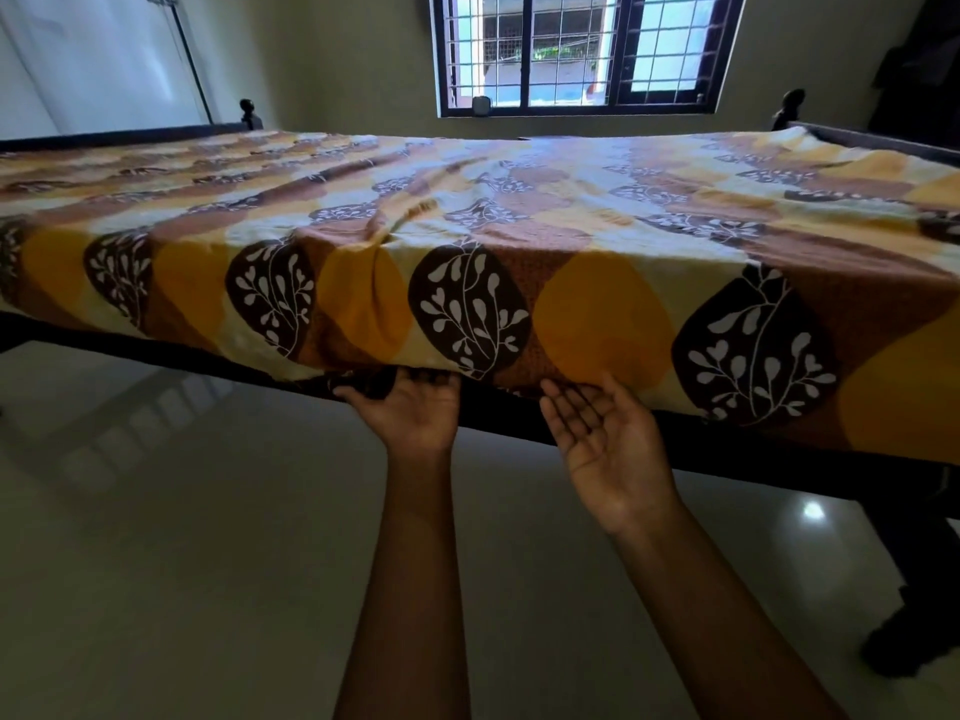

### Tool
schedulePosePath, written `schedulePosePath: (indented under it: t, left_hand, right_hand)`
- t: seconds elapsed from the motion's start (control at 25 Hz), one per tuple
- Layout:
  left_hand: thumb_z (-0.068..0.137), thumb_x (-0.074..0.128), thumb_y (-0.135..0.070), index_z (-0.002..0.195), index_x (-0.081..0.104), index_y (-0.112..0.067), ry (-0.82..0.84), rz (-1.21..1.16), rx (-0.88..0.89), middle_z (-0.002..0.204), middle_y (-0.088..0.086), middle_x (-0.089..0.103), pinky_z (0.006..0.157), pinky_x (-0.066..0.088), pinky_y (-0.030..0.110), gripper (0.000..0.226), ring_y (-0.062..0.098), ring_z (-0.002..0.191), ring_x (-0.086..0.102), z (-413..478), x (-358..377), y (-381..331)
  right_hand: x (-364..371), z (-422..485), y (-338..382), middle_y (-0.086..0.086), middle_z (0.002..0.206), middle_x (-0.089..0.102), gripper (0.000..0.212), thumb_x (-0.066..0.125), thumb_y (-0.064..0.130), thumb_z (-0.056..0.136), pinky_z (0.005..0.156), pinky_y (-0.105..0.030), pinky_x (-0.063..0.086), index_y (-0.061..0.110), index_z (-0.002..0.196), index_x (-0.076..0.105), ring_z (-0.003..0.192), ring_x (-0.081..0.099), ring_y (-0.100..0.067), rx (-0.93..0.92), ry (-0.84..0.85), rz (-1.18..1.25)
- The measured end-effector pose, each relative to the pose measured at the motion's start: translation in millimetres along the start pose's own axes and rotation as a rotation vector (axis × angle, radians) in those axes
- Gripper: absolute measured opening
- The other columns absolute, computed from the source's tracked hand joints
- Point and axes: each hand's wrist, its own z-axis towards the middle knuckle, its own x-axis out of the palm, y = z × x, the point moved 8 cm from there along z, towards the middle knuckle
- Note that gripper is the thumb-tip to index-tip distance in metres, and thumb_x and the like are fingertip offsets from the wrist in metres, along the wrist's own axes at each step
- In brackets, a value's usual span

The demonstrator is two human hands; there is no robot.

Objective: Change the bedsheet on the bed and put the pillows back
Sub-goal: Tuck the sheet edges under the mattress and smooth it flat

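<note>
A home bedroom: sheeted bed (519, 200), barred window (582, 49), tiled floor (182, 563).

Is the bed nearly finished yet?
Partly. The patterned sheet already covers the top of the bed, with a few wrinkles. Right now the left hand and right hand are at its lower edge, seemingly tucking it under. No pillows are in view, so they are left to do.

**No readable writing**

No word, brand, number or sign can be read here. The bedsheet (467, 200) carries only a printed leaf pattern, without letters. A small grey object (481, 106) at the window (582, 49) is too small to show a label.
</note>
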Motion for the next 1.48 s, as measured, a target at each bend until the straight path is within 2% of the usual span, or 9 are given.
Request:
schedulePosePath:
  t: [0.12, 0.28, 0.56, 0.68, 0.84, 1.0, 1.12, 1.28, 1.48]
  left_hand:
    - [0.092, 0.026, -0.061, 0.140, 0.034, -0.012, -0.072, 0.103, 0.061, 0.141, 0.018, 0.042, 0.108, 0.034, 0.043, 0.069, 0.033, 0.122, 0.046, 0.8, 14.0, 6.9]
    - [0.097, 0.039, -0.026, 0.125, 0.052, -0.008, -0.467, 0.331, 0.227, 0.119, 0.007, 0.061, 0.076, 0.047, 0.025, 0.036, 0.025, 0.116, 0.054, -58.7, -37.0, 10.1]
    - [0.094, 0.043, -0.020, 0.089, 0.059, -0.009, -0.362, 0.209, -0.186, 0.093, 0.007, 0.060, 0.082, 0.049, 0.033, 0.021, 0.021, 0.087, 0.059, -99.3, -59.0, 97.4]
    - [0.094, 0.051, -0.021, 0.107, 0.057, -0.006, -0.378, 0.342, -0.210, 0.099, 0.007, 0.057, 0.071, 0.050, 0.030, 0.021, 0.020, 0.088, 0.057, -103.2, -75.5, 108.8]
    - [0.093, 0.052, -0.032, 0.134, 0.047, -0.020, -0.322, 0.389, -0.231, 0.133, 0.006, 0.048, 0.093, 0.044, 0.040, 0.043, 0.025, 0.122, 0.047, -85.2, -93.3, 102.7]
    - [0.093, 0.053, -0.027, 0.136, 0.045, -0.017, -0.356, 0.400, -0.182, 0.139, 0.003, 0.046, 0.095, 0.042, 0.037, 0.045, 0.020, 0.113, 0.048, -63.4, -86.3, 92.9]
    - [0.090, 0.060, -0.022, 0.127, 0.054, -0.012, -0.494, 0.559, -0.171, 0.122, 0.006, 0.055, 0.083, 0.044, 0.032, 0.038, 0.019, 0.101, 0.051, -66.1, -84.2, 89.4]
    - [0.088, 0.063, -0.022, 0.078, 0.057, -0.011, -0.715, 0.745, 0.057, 0.075, 0.004, 0.050, 0.053, 0.038, 0.030, 0.016, 0.015, 0.061, 0.045, -94.6, -76.1, 71.2]
    - [0.096, 0.040, -0.040, 0.101, 0.054, -0.011, -0.215, 0.468, -0.183, 0.092, 0.007, 0.056, 0.083, 0.048, 0.034, 0.033, 0.020, 0.086, 0.057, -104.3, -5.0, 129.8]
  right_hand:
    - [-3.7, 0.9, -1.5, -0.016, 0.115, 0.059, 0.032, 0.045, 0.026, 0.095, 0.093, -0.032, 0.048, 0.002, 0.117, 0.052, 0.110, 0.059, -0.024, 0.001, -0.003, 0.009]
    - [-20.9, 3.2, -9.4, -0.016, 0.113, 0.062, 0.031, 0.044, 0.023, 0.096, 0.089, -0.032, 0.049, 0.001, 0.116, 0.054, 0.103, 0.061, -0.023, 0.059, -0.018, -0.039]
    - [-78.0, -12.2, 23.9, -0.007, 0.097, 0.064, 0.021, 0.040, 0.009, 0.097, 0.067, -0.019, 0.055, 0.007, 0.103, 0.059, 0.087, 0.062, -0.013, 0.010, -0.147, -0.157]
    - [-107.7, -14.3, 27.7, -0.007, 0.088, 0.062, 0.012, 0.048, 0.005, 0.093, 0.059, -0.018, 0.055, 0.006, 0.099, 0.059, 0.079, 0.060, -0.013, -0.021, -0.269, -0.162]
    - [-128.8, 1.0, 3.8, -0.008, 0.097, 0.059, 0.038, 0.060, 0.012, 0.089, 0.046, -0.016, 0.050, 0.006, 0.125, 0.050, 0.075, 0.059, -0.013, 0.009, -0.330, -0.120]
    - [-120.0, 22.5, 4.4, 0.002, 0.052, 0.058, 0.012, 0.061, 0.016, 0.090, 0.040, -0.017, 0.040, 0.009, 0.080, 0.058, 0.040, 0.051, -0.003, 0.001, -0.346, -0.182]
    - [-127.2, 31.5, 11.5, 0.007, 0.034, 0.044, 0.033, 0.060, 0.018, 0.090, 0.047, -0.022, 0.031, 0.012, 0.060, 0.049, 0.032, 0.039, -0.005, -0.026, -0.395, -0.337]
    - [-134.3, 26.4, 14.8, 0.001, 0.054, 0.049, 0.020, 0.063, 0.021, 0.089, 0.050, -0.023, 0.032, 0.011, 0.072, 0.056, 0.039, 0.042, -0.006, 0.013, -0.364, -0.302]
    - [-156.4, 18.2, 40.8, -0.001, 0.079, 0.060, 0.013, 0.065, 0.015, 0.085, 0.054, -0.020, 0.042, 0.010, 0.097, 0.063, 0.064, 0.052, -0.007, -0.097, -0.487, -0.094]
